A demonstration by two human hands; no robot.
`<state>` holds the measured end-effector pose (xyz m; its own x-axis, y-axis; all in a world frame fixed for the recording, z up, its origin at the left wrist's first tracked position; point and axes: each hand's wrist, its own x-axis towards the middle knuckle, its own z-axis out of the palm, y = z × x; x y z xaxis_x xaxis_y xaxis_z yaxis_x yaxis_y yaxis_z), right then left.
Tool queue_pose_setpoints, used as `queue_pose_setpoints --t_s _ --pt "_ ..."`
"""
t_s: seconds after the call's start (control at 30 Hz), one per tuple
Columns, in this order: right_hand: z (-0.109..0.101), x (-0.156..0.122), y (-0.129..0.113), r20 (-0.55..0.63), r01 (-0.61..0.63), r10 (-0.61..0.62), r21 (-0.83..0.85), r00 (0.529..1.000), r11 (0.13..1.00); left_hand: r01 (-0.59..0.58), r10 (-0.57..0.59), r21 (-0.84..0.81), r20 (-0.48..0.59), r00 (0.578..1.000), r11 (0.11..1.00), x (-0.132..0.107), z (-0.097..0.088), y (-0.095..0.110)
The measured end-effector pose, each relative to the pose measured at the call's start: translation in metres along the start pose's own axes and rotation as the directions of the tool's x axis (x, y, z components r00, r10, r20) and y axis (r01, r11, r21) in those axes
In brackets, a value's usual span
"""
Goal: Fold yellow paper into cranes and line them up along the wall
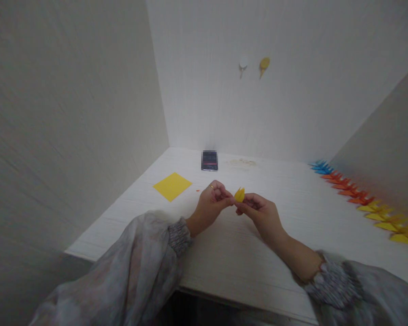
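Observation:
A small folded piece of yellow paper (240, 194) is held up between my two hands above the white table. My left hand (215, 199) pinches its lower left side between thumb and forefinger, a ring on one finger. On the other side, my right hand (259, 209) grips its lower right with thumb and fingers closed. Its pointed upper part sticks up between the fingertips, and the lower edge is partly covered by them. To the left lies a flat sheet of yellow paper (172, 186), apart from both hands.
A dark phone-like device (209, 160) sits near the back wall. Along the right side runs a row of folded paper birds, blue (322, 166), orange-red (348, 186) and yellow (389, 222). Two hooks, white (243, 63) and yellow (264, 64), hang on the wall. A tiny orange scrap (197, 190) lies mid-table.

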<state>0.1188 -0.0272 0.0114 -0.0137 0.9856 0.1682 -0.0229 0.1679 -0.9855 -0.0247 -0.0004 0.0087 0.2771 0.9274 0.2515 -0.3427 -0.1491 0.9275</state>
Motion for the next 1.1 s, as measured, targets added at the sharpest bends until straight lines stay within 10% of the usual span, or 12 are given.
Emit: queue_pose_setpoints --t_s 1.1 --pt "-0.0035 0.0041 0.0077 0.063 0.182 -0.192 0.139 0.979 0.973 -0.092 0.085 0.110 0.072 0.994 0.990 0.0027 -0.0032 -0.0022"
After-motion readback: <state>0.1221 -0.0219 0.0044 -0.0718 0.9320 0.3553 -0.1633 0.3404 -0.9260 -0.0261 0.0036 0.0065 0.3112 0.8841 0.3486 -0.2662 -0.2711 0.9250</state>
